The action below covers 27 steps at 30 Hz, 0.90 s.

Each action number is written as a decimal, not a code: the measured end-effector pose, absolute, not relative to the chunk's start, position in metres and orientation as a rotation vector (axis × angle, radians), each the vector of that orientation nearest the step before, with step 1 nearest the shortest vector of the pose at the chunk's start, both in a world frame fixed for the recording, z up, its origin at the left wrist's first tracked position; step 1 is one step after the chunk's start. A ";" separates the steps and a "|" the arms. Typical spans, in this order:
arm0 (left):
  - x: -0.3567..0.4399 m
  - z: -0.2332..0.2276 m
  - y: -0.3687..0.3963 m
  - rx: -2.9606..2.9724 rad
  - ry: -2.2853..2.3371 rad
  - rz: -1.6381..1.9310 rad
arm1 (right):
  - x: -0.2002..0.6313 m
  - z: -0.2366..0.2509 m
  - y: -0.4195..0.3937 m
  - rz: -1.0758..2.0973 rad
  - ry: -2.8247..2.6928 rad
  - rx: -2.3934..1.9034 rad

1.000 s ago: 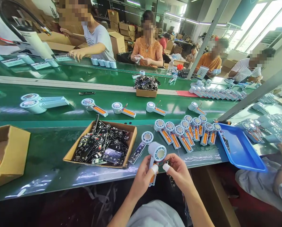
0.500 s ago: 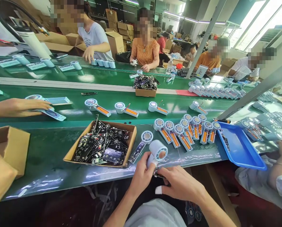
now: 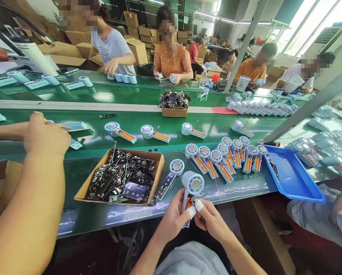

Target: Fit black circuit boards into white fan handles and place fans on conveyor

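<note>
My left hand (image 3: 174, 214) is closed round the handle of a light-blue handheld fan (image 3: 193, 182), its round head up and its orange insert partly showing. My right hand (image 3: 213, 222) pinches a dark circuit board (image 3: 202, 218) close beside the handle; fingers hide most of it. Both thumbs, white-wrapped at the tip, come near each other at the handle's top. Just beyond lies another fan (image 3: 176, 167) with a black circuit board (image 3: 165, 186) in its handle. A cardboard box (image 3: 158, 176) of loose circuit boards stands to the left.
Several open fans (image 3: 216, 156) with orange inserts cluster ahead on the right, beside a blue tray (image 3: 295, 173). More fans (image 3: 146, 131) lie spaced along the green belt (image 3: 171, 147). A co-worker's arm (image 3: 42, 183) reaches in at left. Other people sit across the line.
The fan in my left hand has turned so its orange insert shows. My right hand has turned, its thumb now up by the handle. The co-worker's arm at left has swung further in.
</note>
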<state>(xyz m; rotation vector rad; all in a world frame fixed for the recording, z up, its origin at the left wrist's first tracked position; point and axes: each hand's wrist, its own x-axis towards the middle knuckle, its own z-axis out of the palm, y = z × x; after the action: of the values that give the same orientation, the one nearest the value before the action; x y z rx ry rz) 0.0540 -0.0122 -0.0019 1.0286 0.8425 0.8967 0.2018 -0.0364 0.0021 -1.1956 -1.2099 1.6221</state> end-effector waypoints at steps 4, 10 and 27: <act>0.059 -0.003 -0.012 1.178 0.988 0.892 | 0.201 0.006 -0.038 1.546 -1.213 -1.239; 0.065 -0.006 -0.020 1.377 1.207 0.941 | 0.203 0.019 -0.043 1.346 -1.262 -1.313; 0.078 -0.016 -0.021 1.092 1.186 1.062 | 0.181 -0.011 -0.053 0.402 -1.654 -1.604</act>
<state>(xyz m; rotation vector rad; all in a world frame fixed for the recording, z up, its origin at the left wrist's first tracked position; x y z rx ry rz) 0.0777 -0.0215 -0.0159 1.0917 1.1861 1.0616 0.1813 -0.0529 -0.0113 -1.6043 -1.6537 0.4016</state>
